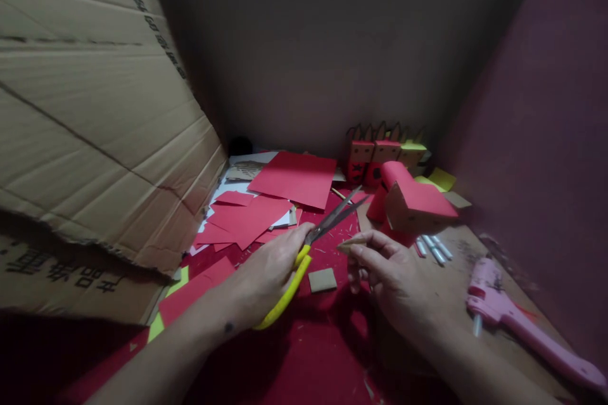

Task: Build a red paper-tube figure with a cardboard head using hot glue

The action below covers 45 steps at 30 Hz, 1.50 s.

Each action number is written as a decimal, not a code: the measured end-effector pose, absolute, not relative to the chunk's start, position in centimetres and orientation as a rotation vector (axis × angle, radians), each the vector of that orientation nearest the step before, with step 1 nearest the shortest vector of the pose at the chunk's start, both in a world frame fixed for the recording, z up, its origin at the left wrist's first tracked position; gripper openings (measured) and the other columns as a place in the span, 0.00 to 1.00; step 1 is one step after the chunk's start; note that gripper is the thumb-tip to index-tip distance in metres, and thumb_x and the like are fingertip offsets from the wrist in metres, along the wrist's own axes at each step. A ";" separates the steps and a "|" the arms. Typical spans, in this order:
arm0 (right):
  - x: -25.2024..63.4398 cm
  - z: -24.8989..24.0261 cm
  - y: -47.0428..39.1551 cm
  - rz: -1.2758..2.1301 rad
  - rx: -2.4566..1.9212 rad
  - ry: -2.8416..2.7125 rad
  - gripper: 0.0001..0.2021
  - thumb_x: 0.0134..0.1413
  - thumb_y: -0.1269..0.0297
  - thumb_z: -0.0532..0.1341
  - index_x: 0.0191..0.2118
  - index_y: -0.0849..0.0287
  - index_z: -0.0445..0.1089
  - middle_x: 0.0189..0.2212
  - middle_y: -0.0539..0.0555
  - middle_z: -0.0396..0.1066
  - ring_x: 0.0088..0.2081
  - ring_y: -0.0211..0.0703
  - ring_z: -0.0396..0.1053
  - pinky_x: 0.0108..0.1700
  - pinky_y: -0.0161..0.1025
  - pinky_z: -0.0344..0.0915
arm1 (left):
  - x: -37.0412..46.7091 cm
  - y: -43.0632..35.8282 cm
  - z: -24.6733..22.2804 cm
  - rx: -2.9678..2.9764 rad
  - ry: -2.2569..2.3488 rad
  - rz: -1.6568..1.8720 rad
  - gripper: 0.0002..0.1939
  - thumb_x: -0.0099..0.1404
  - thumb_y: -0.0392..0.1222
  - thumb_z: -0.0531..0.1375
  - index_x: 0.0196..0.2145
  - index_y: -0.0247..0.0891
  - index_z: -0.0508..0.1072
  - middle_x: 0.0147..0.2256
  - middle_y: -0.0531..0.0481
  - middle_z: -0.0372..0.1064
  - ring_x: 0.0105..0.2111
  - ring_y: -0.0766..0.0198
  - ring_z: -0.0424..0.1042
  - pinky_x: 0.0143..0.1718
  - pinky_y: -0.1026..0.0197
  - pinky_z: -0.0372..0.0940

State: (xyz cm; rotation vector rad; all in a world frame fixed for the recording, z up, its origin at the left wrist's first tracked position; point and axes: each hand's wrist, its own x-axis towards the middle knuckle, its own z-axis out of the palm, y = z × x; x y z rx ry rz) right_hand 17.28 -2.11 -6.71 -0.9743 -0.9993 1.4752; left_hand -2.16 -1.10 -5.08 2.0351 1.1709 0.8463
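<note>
My left hand (273,278) is wrapped round the yellow handles of a pair of scissors (298,275). Their metal blades point up and to the right, slightly apart, with nothing between them. In my right hand (387,265), thumb and fingertips pinch a small piece of cardboard (352,243), just right of the scissors. A small square of cardboard (322,280) lies on the red surface (304,354) between my hands. Beyond my right hand sits a red-topped cardboard figure (418,199), box-shaped, with a rounded red part at its upper left.
Red paper sheets (294,180) overlap at the back left, beside a large cardboard panel (95,107). Several small box figures with pointed ears (386,151) stand by the wall. At right lie glue sticks (434,250) and a pink glue gun (517,319) on a cardboard sheet.
</note>
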 end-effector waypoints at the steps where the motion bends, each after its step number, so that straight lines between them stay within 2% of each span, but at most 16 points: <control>1: 17.4 -6.7 -2.1 1.450 -0.972 -1.005 0.05 0.48 0.64 0.65 0.29 0.59 0.70 0.20 0.46 0.65 0.19 0.31 0.62 0.21 0.31 0.59 | -2.5 -1.3 -4.8 2.087 1.192 0.809 0.13 0.63 0.41 0.53 0.44 0.41 0.70 0.36 0.49 0.71 0.36 0.59 0.69 0.39 0.58 0.65; 5: 17.9 -7.1 -1.8 1.390 -0.974 -1.010 0.04 0.50 0.65 0.64 0.29 0.59 0.70 0.20 0.45 0.64 0.20 0.30 0.59 0.22 0.30 0.56 | -3.0 -2.1 -4.2 2.289 1.243 0.514 0.14 0.67 0.42 0.48 0.46 0.40 0.67 0.40 0.46 0.70 0.38 0.57 0.69 0.40 0.57 0.65; 10: 18.6 -7.9 -1.3 1.395 -0.946 -0.982 0.03 0.51 0.64 0.65 0.32 0.56 0.70 0.25 0.46 0.67 0.25 0.32 0.62 0.28 0.32 0.59 | -2.8 -2.5 -4.4 2.376 1.267 0.311 0.15 0.69 0.44 0.46 0.48 0.39 0.64 0.40 0.44 0.70 0.35 0.58 0.70 0.36 0.58 0.65; 20: 18.6 -8.1 -1.2 1.361 -0.899 -0.988 0.02 0.51 0.67 0.65 0.32 0.54 0.72 0.28 0.46 0.70 0.29 0.35 0.66 0.32 0.33 0.62 | -2.5 -2.1 -6.4 2.413 1.290 0.411 0.13 0.69 0.44 0.44 0.46 0.39 0.63 0.35 0.46 0.69 0.30 0.60 0.68 0.31 0.60 0.63; 26: 18.4 -7.8 -1.0 1.378 -0.864 -1.021 0.02 0.51 0.70 0.62 0.32 0.57 0.73 0.29 0.48 0.71 0.30 0.34 0.67 0.33 0.32 0.62 | -2.4 -2.2 -6.3 2.430 1.256 0.372 0.12 0.70 0.44 0.44 0.43 0.39 0.63 0.32 0.48 0.68 0.27 0.63 0.66 0.28 0.62 0.61; 34: 18.4 -8.0 -1.0 1.478 -0.788 -0.875 0.02 0.48 0.70 0.65 0.29 0.58 0.71 0.24 0.47 0.70 0.25 0.33 0.64 0.29 0.31 0.61 | -2.2 -2.1 -6.6 2.433 1.269 0.370 0.10 0.69 0.42 0.46 0.43 0.38 0.63 0.31 0.49 0.68 0.27 0.63 0.67 0.28 0.62 0.60; 45: 18.1 -7.7 -1.0 1.501 -0.773 -0.800 0.05 0.46 0.69 0.66 0.29 0.58 0.70 0.23 0.48 0.72 0.24 0.35 0.69 0.24 0.30 0.64 | -2.3 -2.1 -6.4 2.455 1.308 0.312 0.10 0.69 0.41 0.45 0.43 0.39 0.64 0.29 0.49 0.67 0.25 0.63 0.66 0.27 0.63 0.58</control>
